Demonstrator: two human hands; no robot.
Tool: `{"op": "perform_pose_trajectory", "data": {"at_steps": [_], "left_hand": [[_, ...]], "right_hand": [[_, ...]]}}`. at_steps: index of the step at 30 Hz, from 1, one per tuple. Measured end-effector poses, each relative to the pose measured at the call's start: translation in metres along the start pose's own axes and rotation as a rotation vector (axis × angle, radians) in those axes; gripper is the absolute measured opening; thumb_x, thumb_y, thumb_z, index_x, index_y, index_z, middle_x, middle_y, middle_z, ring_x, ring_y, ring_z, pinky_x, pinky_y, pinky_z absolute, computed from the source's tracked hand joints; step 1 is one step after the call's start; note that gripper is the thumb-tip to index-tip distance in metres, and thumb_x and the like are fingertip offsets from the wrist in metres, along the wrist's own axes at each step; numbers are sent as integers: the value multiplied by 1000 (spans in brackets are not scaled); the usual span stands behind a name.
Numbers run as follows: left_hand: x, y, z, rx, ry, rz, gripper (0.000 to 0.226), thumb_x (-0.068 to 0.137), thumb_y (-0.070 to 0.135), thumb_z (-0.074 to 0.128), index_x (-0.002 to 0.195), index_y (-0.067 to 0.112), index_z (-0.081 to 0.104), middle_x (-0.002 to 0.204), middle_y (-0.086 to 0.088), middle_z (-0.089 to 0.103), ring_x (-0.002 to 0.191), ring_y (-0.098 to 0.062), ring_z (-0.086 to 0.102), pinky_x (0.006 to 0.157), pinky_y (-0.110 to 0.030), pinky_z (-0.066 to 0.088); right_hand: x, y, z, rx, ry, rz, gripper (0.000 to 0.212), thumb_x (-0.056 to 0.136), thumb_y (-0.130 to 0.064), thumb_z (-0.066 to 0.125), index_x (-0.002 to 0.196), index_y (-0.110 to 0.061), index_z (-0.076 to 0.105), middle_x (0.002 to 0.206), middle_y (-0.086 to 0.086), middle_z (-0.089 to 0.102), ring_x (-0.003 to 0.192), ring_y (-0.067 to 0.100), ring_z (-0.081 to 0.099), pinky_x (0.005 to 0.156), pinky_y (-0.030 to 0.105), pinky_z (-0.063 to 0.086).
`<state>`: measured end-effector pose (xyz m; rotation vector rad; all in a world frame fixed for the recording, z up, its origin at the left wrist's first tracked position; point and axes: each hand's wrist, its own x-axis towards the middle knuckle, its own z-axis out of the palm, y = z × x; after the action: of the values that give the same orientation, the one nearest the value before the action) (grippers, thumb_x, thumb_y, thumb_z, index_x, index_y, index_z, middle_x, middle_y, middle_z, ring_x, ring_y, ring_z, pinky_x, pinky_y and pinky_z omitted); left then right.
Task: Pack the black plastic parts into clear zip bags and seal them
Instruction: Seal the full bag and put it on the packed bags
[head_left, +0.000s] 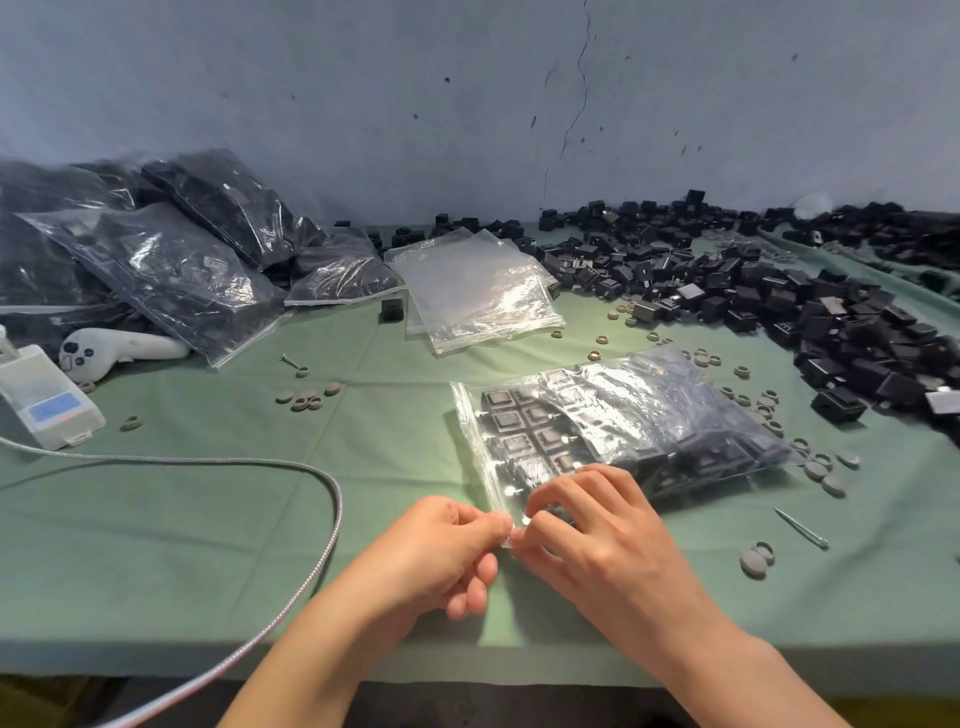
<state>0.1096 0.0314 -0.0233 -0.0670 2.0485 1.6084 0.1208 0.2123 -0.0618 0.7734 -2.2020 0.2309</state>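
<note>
Clear plastic filled bags (171, 270) piled upper left. Lower centre, our left hand (441, 551) and right hand (597, 540) pinch the near corner of the clear zip bag (675, 395) of black square plastic parts (519, 421). Sealing; next we press along the zip.

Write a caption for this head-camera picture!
Left hand and right hand pinch the corner of a clear zip bag full of black plastic parts on a green tablecloth.

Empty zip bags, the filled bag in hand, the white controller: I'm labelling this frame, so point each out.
empty zip bags (478, 291), head view, middle of top bag
filled bag (649, 410), head view, plastic over the parts
white controller (143, 345), head view, its handle
</note>
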Motion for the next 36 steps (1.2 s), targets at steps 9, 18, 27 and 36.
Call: {"op": "perform_pose_trajectory", "data": {"at_steps": [9,18,27,36], "left_hand": [[-1,3,5,28,23,1,25,101,19,52,80,6,57,46,0,52,31,-10,46,31,-15,30],[-5,5,3,-38,6,4,29,101,17,54,74,6,57,50,-2,52,32,-9,46,32,-17,33],[-6,7,5,-45,12,-7,32,101,18,55,70,7,58,51,-2,52,34,-10,47,32,-17,33],[-8,10,8,-43,39,-20,31,100,17,56,70,7,57,50,-1,51,33,-9,46,31,-17,33]], "right_hand": [[-1,1,1,-16,-2,-28,18,95,-29,69,78,-23,65,89,-8,62,77,16,56,88,32,45],[-1,0,-2,7,-13,-38,21,99,-29,65,80,-21,67,90,-9,64,78,16,58,87,33,48],[-3,2,0,37,-28,-47,14,99,-27,66,86,-22,69,92,-9,64,80,16,58,87,33,46],[-7,4,4,45,-26,-62,8,94,-21,72,92,-23,65,95,-9,63,82,16,59,90,35,45]]}}
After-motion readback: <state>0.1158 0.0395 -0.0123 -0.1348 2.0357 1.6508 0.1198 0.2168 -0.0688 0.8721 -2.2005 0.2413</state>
